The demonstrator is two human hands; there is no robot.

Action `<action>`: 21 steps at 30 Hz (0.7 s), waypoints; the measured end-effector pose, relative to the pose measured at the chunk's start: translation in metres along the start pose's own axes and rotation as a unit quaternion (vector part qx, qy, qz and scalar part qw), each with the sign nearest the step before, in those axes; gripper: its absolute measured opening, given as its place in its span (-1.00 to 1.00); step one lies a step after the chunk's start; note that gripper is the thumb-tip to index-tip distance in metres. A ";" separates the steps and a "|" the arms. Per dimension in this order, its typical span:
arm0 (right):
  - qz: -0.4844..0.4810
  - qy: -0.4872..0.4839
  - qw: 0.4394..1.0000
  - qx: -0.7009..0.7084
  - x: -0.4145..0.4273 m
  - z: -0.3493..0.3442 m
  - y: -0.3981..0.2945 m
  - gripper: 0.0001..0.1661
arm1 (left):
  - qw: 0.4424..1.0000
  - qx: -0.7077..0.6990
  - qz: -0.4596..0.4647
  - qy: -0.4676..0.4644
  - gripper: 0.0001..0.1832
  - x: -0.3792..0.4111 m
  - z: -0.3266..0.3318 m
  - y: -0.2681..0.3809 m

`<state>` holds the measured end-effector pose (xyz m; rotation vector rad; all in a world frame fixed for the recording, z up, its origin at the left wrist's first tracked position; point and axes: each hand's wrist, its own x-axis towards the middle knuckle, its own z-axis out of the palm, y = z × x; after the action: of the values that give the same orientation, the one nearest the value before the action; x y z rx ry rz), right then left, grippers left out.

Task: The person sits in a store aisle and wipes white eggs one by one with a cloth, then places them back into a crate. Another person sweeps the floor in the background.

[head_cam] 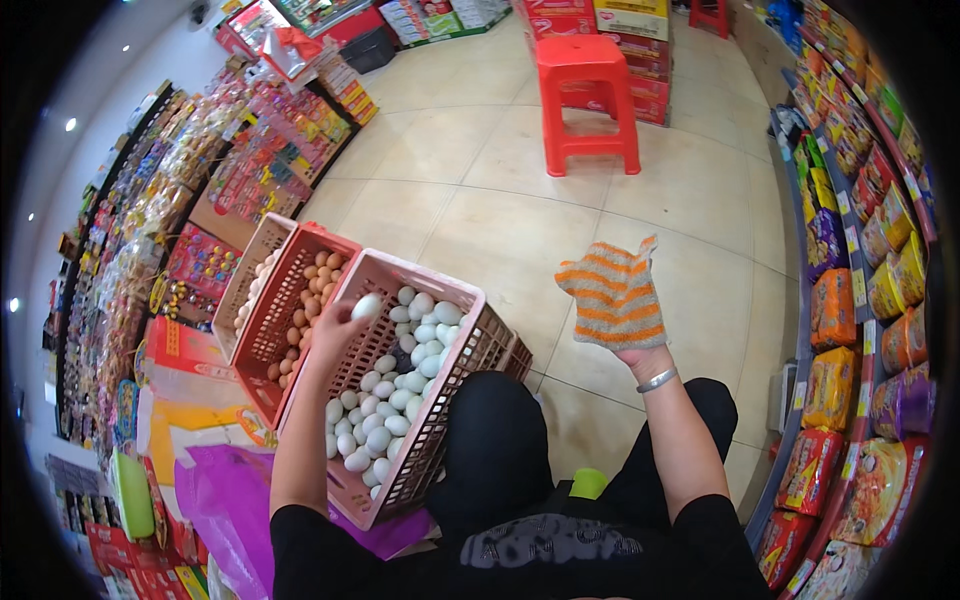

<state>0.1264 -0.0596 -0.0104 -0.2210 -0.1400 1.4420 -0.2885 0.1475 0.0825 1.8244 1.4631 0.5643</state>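
My left hand (pixel 337 330) pinches a pale egg (pixel 367 306) between thumb and fingers, above the far left part of a pale pink plastic crate (pixel 420 274). Many whitish and bluish eggs (pixel 382 409) lie in that crate, heaped along its right side and near end. Out over the floor, an orange-and-grey striped knit cloth (pixel 616 300) lies over my right hand (pixel 643 360). It hides the fingers, and only the heel of the hand and the wrist show.
A red crate (pixel 259 394) of brown eggs (pixel 311 300) and a pale crate (pixel 277 221) of lighter eggs stand left. Ahead, a red plastic stool (pixel 585 97) stands before stacked cartons (pixel 649 45). Snack shelves (pixel 217 161) line the left, noodle packs (pixel 829 386) the right. Purple bags (pixel 225 495) lie near the crates.
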 end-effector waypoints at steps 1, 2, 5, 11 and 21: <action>0.007 -0.015 1.000 0.000 0.000 -0.003 0.002 -0.45 | 0.997 -0.065 0.027 -0.026 -0.60 -0.001 0.010 0.026; 0.015 -0.001 1.000 -0.007 -0.002 0.006 0.005 -0.48 | 0.991 -0.114 0.051 -0.048 -0.61 -0.007 0.025 0.057; 0.027 0.003 0.999 -0.022 -0.008 0.038 0.008 -0.48 | 0.960 -0.242 0.087 -0.112 -0.60 -0.036 0.077 0.123; -0.015 -0.021 0.999 -0.019 -0.011 0.053 0.023 -0.27 | 0.968 -0.079 0.230 -0.061 -0.61 -0.069 0.224 0.168; -0.043 0.034 0.998 -0.041 -0.003 0.039 0.008 -0.53 | 0.903 -0.422 -0.018 -0.078 -0.67 -0.030 0.275 0.118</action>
<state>0.1096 -0.0587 0.0253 -0.3273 -0.1510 1.3421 -0.0226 0.0350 -0.0030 1.1137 0.9115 0.8460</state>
